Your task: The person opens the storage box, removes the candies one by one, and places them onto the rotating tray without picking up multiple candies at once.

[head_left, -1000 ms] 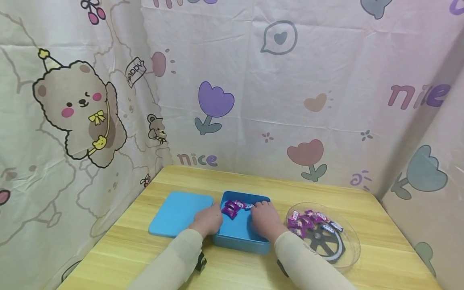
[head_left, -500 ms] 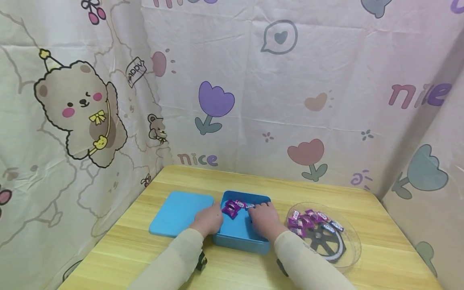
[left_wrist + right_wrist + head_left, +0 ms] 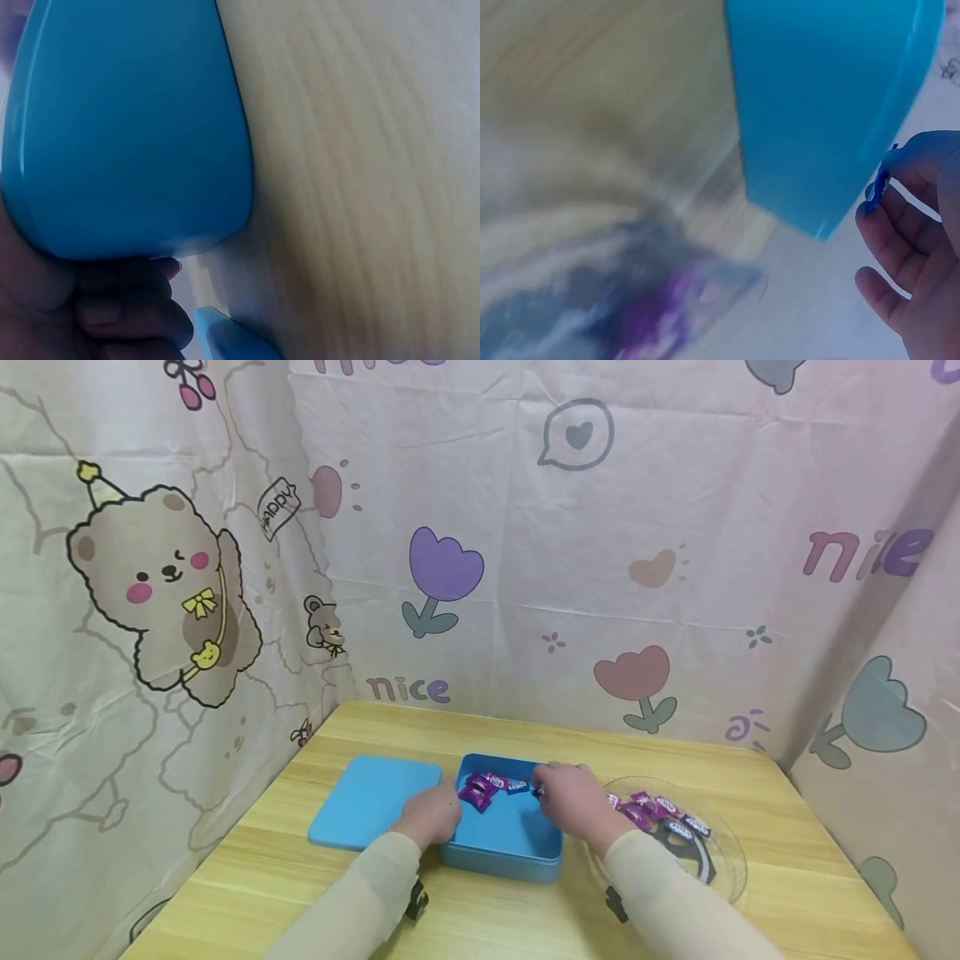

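A blue plastic box (image 3: 501, 862) stands lidless on the table, with a purple-wrapped candy (image 3: 477, 791), a pink one (image 3: 498, 782) and a blue one (image 3: 518, 787) toward its back left. My left hand (image 3: 432, 814) grips the box's left wall, thumb at the rim and fingers curled against the outside, as the left wrist view shows. Over the right rim, my right hand (image 3: 573, 802) pinches a small dark blue wrapped candy (image 3: 878, 187) between thumb and fingertips. Most of that candy is hidden by the fingers in the head view.
The light blue lid (image 3: 367, 802) lies flat left of the box. To the right is a clear round dish (image 3: 738, 868) with several purple, pink and blue wrapped candies (image 3: 660, 806), partly covered by my right forearm. A patterned curtain (image 3: 525, 610) hangs behind the table.
My right hand has risen out of the box and moved right to its rim, pinching a blue candy. The blue candy left in the box shows more fully. My left hand has stayed put.
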The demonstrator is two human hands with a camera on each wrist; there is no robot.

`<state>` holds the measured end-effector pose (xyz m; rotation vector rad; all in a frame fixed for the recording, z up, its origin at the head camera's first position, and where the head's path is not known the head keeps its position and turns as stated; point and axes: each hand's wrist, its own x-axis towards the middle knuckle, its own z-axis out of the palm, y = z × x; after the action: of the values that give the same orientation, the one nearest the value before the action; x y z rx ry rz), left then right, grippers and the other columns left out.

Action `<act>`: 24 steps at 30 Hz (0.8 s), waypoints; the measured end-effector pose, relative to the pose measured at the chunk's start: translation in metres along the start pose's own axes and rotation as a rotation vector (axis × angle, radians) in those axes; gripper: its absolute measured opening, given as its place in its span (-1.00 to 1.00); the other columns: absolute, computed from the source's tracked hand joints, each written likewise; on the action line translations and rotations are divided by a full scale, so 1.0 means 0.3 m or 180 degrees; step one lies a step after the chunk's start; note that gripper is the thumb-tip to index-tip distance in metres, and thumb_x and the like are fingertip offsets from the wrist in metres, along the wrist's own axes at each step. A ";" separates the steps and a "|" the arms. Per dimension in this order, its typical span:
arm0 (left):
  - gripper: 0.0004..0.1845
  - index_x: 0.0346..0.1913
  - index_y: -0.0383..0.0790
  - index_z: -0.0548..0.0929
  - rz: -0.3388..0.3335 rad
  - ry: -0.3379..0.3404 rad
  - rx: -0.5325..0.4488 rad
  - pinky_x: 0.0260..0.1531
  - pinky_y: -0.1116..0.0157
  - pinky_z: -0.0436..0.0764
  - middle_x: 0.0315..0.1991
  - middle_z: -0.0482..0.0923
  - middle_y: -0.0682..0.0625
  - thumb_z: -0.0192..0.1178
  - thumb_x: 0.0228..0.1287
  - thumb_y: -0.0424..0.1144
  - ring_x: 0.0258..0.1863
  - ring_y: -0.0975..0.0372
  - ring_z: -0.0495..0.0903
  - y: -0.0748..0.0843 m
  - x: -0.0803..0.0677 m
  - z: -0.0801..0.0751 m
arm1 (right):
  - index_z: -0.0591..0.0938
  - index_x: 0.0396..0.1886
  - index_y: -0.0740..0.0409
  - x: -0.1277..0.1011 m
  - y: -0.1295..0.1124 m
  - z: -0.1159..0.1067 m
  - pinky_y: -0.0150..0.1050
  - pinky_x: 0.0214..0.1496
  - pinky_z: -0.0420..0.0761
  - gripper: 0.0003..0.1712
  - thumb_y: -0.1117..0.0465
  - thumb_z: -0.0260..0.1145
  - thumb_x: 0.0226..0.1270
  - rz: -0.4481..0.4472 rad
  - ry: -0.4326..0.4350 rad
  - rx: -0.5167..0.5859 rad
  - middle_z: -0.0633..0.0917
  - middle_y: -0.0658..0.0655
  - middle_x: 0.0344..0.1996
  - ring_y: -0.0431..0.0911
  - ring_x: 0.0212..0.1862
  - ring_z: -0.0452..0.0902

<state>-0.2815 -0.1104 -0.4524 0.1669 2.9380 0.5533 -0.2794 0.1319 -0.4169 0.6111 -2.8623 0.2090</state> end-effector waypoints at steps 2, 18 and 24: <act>-0.44 0.44 -0.47 0.29 0.0016 0.0015 0.0016 -0.25 0.06 0.61 0.31 0.48 -0.28 0.02 0.51 -0.24 -0.16 0.01 0.55 -0.002 0.001 0.001 | 0.71 -0.17 -0.03 -0.014 0.031 -0.011 -0.01 0.00 0.55 -0.83 0.26 0.42 0.25 0.0008 0.0028 -0.0006 0.71 -0.07 -0.29 -0.11 -0.24 0.62; -0.45 0.42 -0.48 0.31 0.0014 0.0005 -0.0051 -0.07 -0.03 0.62 0.27 0.50 -0.27 0.02 0.50 -0.25 -0.15 0.02 0.53 -0.001 -0.003 -0.006 | 0.67 -0.17 0.07 -0.171 0.273 -0.093 -0.05 -0.24 0.61 -0.76 0.34 0.39 0.13 0.0506 -0.0204 0.0138 0.62 -0.06 -0.42 -0.13 -0.37 0.53; -0.46 0.41 -0.48 0.32 0.0003 0.0003 -0.0062 -0.14 0.01 0.62 0.24 0.52 -0.28 0.03 0.50 -0.24 -0.18 0.01 0.52 -0.003 -0.005 -0.004 | 0.66 -0.20 0.08 -0.227 0.351 -0.095 0.01 -0.22 0.62 -0.72 0.38 0.36 0.05 0.0587 -0.0288 0.0223 0.64 -0.04 -0.40 -0.12 -0.36 0.54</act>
<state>-0.2801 -0.1118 -0.4515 0.1658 2.9327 0.5820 -0.2576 0.2585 -0.4149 0.3770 -3.0109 0.3193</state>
